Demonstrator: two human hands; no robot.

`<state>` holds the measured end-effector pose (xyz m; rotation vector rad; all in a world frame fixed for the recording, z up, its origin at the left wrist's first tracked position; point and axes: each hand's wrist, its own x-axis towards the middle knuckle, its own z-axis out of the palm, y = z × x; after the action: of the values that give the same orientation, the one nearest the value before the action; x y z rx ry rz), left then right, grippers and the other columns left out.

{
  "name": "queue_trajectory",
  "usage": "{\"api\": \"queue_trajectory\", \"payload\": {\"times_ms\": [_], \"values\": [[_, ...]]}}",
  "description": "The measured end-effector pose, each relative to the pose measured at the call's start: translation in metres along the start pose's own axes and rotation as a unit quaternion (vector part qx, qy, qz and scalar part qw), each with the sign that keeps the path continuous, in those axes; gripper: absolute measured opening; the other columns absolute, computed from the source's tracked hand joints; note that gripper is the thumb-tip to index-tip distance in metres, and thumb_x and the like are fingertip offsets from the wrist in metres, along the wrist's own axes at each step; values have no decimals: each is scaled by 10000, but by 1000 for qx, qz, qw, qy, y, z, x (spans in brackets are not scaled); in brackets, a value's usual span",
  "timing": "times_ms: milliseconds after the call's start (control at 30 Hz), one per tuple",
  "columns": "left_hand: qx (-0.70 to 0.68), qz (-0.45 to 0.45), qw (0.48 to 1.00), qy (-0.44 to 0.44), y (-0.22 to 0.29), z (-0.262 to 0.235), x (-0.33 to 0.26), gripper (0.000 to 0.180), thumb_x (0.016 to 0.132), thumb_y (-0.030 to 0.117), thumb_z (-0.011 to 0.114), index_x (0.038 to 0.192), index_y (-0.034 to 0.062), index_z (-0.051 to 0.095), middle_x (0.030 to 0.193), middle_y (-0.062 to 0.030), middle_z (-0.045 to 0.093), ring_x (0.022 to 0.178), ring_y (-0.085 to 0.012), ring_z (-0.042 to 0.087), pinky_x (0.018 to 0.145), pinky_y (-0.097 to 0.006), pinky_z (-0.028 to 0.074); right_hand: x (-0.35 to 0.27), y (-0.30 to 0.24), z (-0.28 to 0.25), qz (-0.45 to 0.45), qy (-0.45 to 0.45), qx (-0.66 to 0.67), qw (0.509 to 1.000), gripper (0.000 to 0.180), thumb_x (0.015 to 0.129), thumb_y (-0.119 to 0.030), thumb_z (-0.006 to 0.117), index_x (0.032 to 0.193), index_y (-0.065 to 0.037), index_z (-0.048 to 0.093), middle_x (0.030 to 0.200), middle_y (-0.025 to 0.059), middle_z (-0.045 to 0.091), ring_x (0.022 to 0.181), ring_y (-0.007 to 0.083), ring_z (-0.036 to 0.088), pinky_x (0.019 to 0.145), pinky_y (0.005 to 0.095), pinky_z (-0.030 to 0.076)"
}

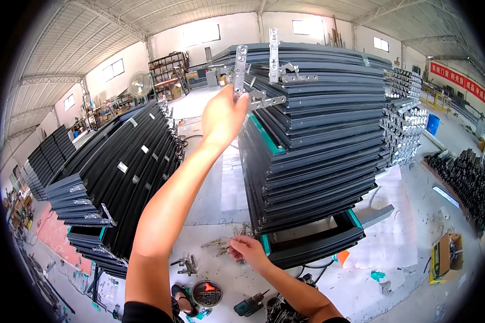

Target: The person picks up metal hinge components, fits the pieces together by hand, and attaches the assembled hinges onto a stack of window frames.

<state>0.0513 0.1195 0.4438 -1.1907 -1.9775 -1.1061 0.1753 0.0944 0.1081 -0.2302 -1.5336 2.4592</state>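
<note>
Reaching up toward the top centre of the frame, the left hand [223, 116] pinches a silver metal hinge arm [240, 70] that stands up from the top of a tall stack of dark window frames [312, 145]; the fingers close around the lower part of the arm, seemingly to steady or swing it where it sits on the topmost frame. Two more hinge arms [275, 59] stick up just beside it, all at the same near corner of the stack, probably because that corner is the easiest to reach. Low in the centre, the right hand [248, 250] is curled around something small and metallic, likely a screw or fitting, though it is too small to tell; it hovers near the bottom corner of the stack, just above loose hinge parts [218, 245] on the floor [215, 199]. At the bottom edge lie a round tin [206, 292] and a drill [248, 306], near the person's feet and within easy reach. A second stack of frames [118, 177] leans at the left, well apart across a strip of floor.
</note>
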Motion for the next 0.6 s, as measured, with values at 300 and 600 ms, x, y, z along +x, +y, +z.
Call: {"api": "queue_trajectory", "payload": {"times_ms": [300,600], "values": [[-25,-31,999,-19,-16,34,12,319,884,297,603,924,-19,595,830,-205,658,826,-385,633,748,-452,475,-3,5,5,-17,-31,9,999,215,942,-211,623,1009,-9,647,804,35,625,652,81,557,589,225,477],[-175,-53,981,-62,-32,42,21,295,880,288,617,927,-3,624,811,-164,678,784,-319,651,738,-405,481,-10,0,5,-23,-24,-1,999,210,945,-200,617,1008,-2,648,794,34,615,653,85,557,573,224,469]]}}
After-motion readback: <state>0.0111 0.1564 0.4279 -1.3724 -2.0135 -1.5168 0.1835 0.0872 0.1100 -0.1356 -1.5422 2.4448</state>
